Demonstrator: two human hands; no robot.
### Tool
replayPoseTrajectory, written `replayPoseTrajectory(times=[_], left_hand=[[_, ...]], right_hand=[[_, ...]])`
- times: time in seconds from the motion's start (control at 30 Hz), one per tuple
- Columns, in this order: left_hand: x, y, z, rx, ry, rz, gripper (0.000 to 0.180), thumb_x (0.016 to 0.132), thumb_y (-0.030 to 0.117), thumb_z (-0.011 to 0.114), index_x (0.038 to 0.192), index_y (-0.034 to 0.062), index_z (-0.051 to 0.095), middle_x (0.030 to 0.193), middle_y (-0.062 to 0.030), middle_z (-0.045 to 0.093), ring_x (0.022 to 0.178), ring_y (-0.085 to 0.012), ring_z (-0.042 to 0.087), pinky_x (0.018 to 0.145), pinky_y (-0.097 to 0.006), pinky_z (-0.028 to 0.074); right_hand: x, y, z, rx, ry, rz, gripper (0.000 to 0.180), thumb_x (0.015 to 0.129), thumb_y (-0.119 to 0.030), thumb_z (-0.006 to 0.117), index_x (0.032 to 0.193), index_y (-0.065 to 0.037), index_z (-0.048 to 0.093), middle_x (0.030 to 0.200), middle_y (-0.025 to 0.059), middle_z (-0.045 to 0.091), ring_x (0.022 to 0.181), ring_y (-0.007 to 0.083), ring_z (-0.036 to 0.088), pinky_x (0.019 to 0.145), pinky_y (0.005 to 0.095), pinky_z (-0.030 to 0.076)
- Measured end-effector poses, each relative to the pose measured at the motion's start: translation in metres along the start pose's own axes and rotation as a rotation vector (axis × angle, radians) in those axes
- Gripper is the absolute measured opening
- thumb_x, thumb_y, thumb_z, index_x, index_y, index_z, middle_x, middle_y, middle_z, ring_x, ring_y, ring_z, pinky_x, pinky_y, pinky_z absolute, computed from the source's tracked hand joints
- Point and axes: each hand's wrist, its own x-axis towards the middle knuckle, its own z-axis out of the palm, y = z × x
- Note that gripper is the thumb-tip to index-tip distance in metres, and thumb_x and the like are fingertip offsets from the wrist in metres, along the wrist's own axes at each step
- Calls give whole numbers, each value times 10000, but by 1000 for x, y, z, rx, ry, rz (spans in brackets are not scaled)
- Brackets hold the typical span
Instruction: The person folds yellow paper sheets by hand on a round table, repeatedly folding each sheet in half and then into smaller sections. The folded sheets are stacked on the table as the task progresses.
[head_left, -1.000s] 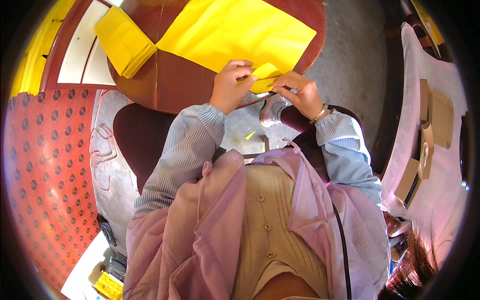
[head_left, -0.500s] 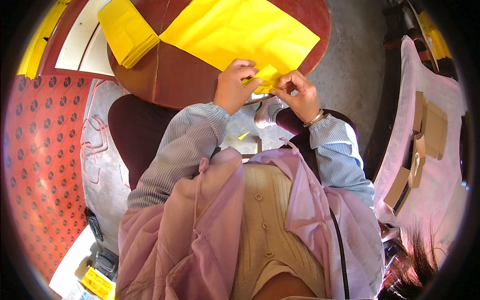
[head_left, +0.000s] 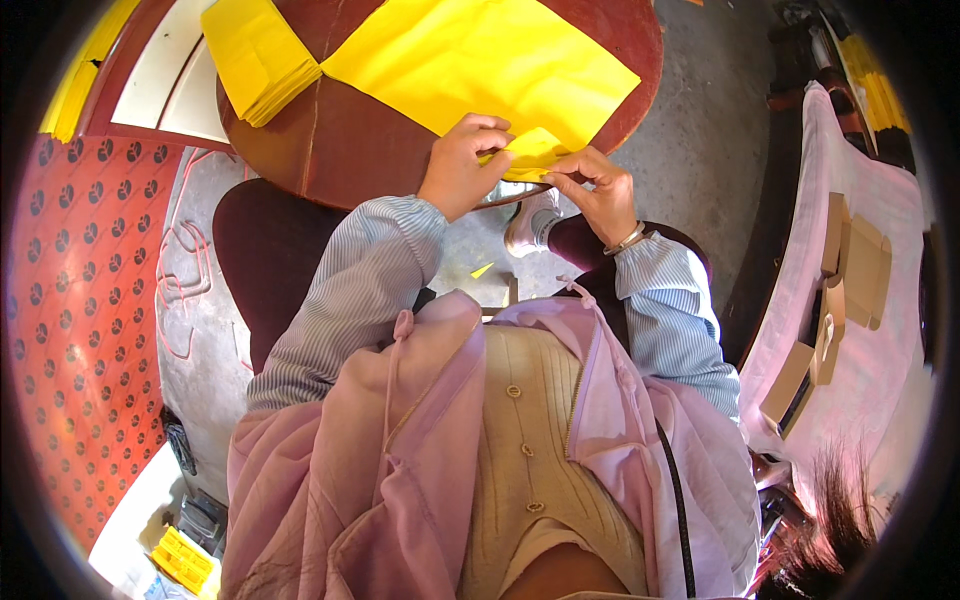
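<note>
Floor [head_left: 690,150]: grey concrete, sunlit | Table [head_left: 360,150]: round, dark red wood | Mat [head_left: 80,330]: red, patterned, laid at left | Bench [head_left: 870,330]: covered in pink cloth, at right

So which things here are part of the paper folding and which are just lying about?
In use: left hand, right hand, small folded yellow paper piece, large yellow paper sheet, round brown wooden table.
Lying about: yellow paper stack, brown cardboard boxes.

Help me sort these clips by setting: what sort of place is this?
Probably a small home or craft workspace: both hands fold yellow paper on a round wooden table, with a stack of yellow sheets and cardboard boxes nearby.
</note>
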Motion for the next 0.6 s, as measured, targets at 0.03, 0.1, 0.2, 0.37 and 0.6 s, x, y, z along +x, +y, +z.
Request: replayPoseTrajectory(times=[0.03,0.1,0.2,0.37,0.6], left_hand=[[0,-1,-1,-10,-18,7,216,894,78,732,1096,13,772,1283,-133,687,1071,-240,724,946,-330,599],[0,-3,-5,24,-50,95,226,885,60,715,1102,28,772,1289,-133,681,1073,-244,722,944,-331,599],[-2,-3,-5,52,-52,142,226,866,60,737,1087,49,781,1274,-128,688,1064,-239,723,936,-328,600],[-3,0,7,50,76,20,198,854,96,806,1040,28,787,1225,-116,710,1047,-222,728,929,-321,601],[-2,2,7,1,75,-41,196,878,114,811,1021,-14,775,1224,-121,713,1044,-229,731,949,-324,597]], right_hand=[[0,0,0,20,-2,31,126,883,-37,832,977,17,768,913,73,738,793,141,711,721,271,575],[0,0,0,41,-4,35,114,888,-38,830,966,15,767,911,63,738,796,128,708,723,263,576],[0,2,1,53,-3,41,127,879,-34,838,973,9,763,901,51,728,787,115,702,716,256,573],[0,4,6,59,45,14,201,851,-22,860,1020,-2,752,903,39,699,765,106,685,696,257,568],[-3,0,2,-15,20,-96,164,857,-17,850,985,14,751,923,58,695,774,115,683,696,257,562]])
